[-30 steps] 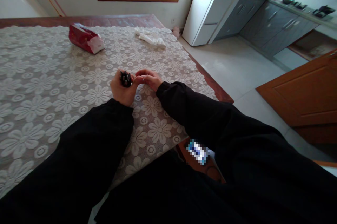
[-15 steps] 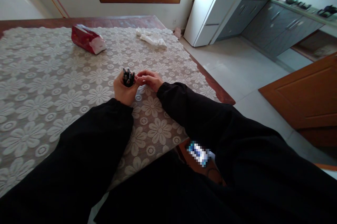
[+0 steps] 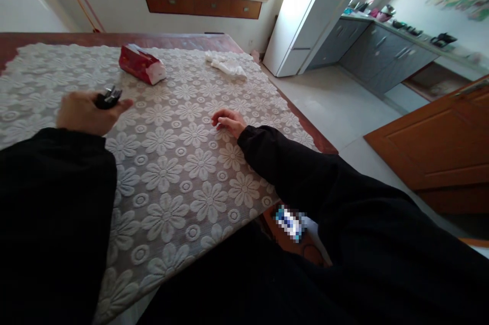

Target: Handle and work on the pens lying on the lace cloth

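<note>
My left hand (image 3: 86, 111) is closed around a small bundle of dark, thin objects (image 3: 108, 97), whose tips stick out past my fingers to the right. It hovers over the left part of the lace tablecloth (image 3: 183, 162). My right hand (image 3: 228, 122) rests on the cloth near the table's right side, fingers curled loosely, holding nothing I can see. Black sleeves cover both arms.
A red tissue pack (image 3: 141, 64) lies further back on the table, and a crumpled white cloth (image 3: 228, 65) sits near the far right corner. To the right are tiled floor, a white fridge (image 3: 305, 14), grey cabinets (image 3: 382, 55) and a wooden door (image 3: 439, 136).
My left hand has moved well to the left with the dark bundle, away from my right hand. The right hand stayed on the cloth. The camera tilted up slightly.
</note>
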A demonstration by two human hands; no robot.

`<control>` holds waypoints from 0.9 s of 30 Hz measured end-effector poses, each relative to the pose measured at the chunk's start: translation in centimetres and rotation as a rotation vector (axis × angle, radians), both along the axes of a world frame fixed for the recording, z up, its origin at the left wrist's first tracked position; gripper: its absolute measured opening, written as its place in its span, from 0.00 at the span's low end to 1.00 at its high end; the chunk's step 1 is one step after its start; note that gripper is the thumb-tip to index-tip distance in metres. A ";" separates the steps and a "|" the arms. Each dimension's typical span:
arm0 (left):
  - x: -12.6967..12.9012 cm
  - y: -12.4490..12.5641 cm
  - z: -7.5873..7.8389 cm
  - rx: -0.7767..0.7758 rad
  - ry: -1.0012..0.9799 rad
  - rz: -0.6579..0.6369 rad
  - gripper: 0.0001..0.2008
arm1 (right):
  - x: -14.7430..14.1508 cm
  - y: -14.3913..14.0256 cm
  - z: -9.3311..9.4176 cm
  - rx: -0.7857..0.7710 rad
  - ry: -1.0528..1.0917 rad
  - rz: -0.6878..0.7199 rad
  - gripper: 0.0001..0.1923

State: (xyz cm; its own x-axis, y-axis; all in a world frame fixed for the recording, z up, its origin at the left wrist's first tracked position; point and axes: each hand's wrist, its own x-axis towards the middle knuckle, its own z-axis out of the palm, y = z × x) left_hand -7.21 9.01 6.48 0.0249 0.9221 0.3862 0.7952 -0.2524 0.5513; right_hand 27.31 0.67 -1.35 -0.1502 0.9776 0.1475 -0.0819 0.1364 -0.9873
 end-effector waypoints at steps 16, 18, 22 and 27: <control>-4.0 0.1 -7.1 0.018 0.160 -0.114 0.23 | -1.5 -2.7 1.9 0.281 -0.667 -0.120 0.13; -3.8 -0.1 -6.8 -0.020 0.258 -0.090 0.23 | -1.4 -2.6 1.7 0.306 -0.669 -0.112 0.13; -2.9 -1.5 -4.9 -0.106 0.541 -0.055 0.29 | -1.1 -2.6 1.6 0.347 -0.662 -0.083 0.12; -1.3 -3.2 -2.6 -0.127 0.741 -0.066 0.34 | -1.0 -2.4 1.5 0.364 -0.657 -0.044 0.12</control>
